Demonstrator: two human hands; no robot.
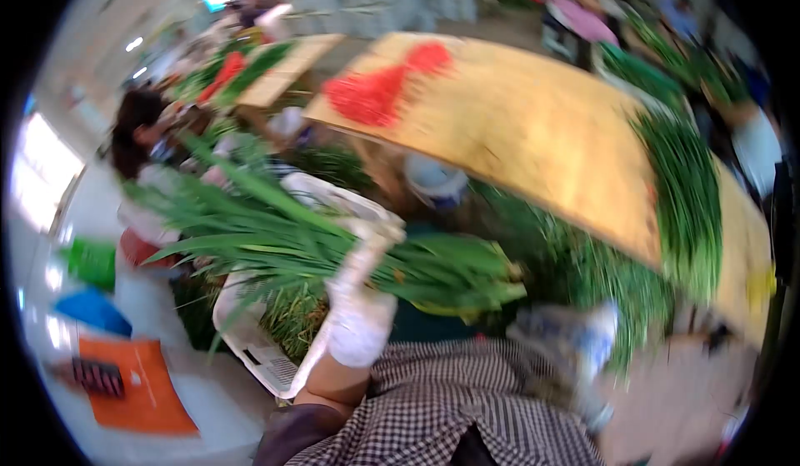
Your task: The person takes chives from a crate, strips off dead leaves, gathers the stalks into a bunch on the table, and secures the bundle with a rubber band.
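Note:
My left hand (364, 253), in a whitish glove, is wrapped round a bunch of long, flat green leafy stems (450, 270). The bunch lies crosswise in front of my body, its leaf tips fanning out to the left and its thicker ends to the right. Below it stands a white plastic crate (250, 333) with loose greens (296, 324) inside. At my right side, a white and blue shape (575, 337) is smeared by motion. It may be my right arm and hand, but its fingers cannot be made out.
A wooden table (533, 124) carries red ties (367, 95) and a bundle of thin green stalks (683, 199). Under it are a white bucket (435, 178) and heaped greens (600, 266). A person (142, 141) sits at left; an orange sheet (142, 387) lies nearby. Other people work at upper right.

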